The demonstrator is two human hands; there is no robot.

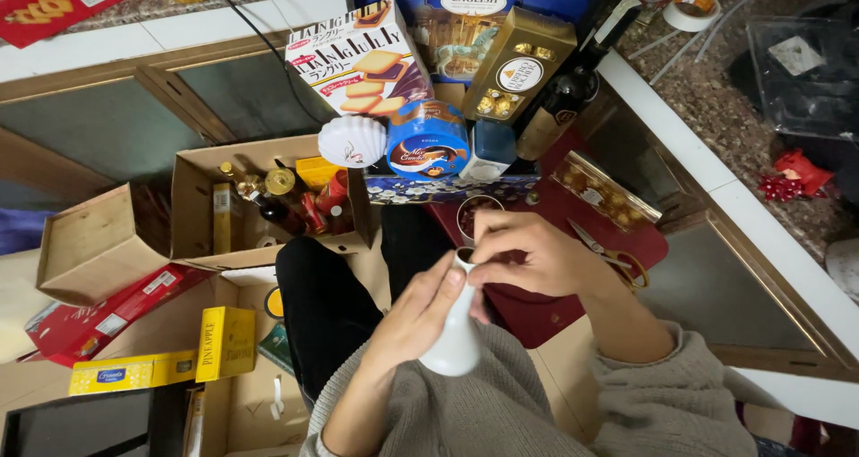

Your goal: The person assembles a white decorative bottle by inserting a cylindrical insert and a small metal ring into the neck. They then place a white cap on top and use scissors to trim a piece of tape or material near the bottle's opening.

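Closest to the camera are the grey knitted sleeves (573, 403) of the person, forearms raised over dark trousers (327, 309). The left hand (416, 318) wraps around the middle of a small white bottle (456, 345), which stands roughly upright between the knees, its thumb reaching up near the neck. The right hand (528, 256) curls over the bottle's mouth, fingertips (488, 251) pinched at the rim; whether they hold a cap or only touch the opening is hard to tell. Under the right wrist lies a dark red mat (555, 207) with scissors (608, 256) resting on it and a gold-patterned flat box (604, 189) near its far edge. Beyond the hands stands a cluster of goods: a biscuit box (358, 59), a round blue tin (429, 139), a white shell-shaped dish (352, 141), a gold chocolate box (519, 63) and a dark wine bottle (559, 99). To the left, an open cardboard box (201, 189) holds small bottles, and a yellow carton (225, 341) lies on the floor
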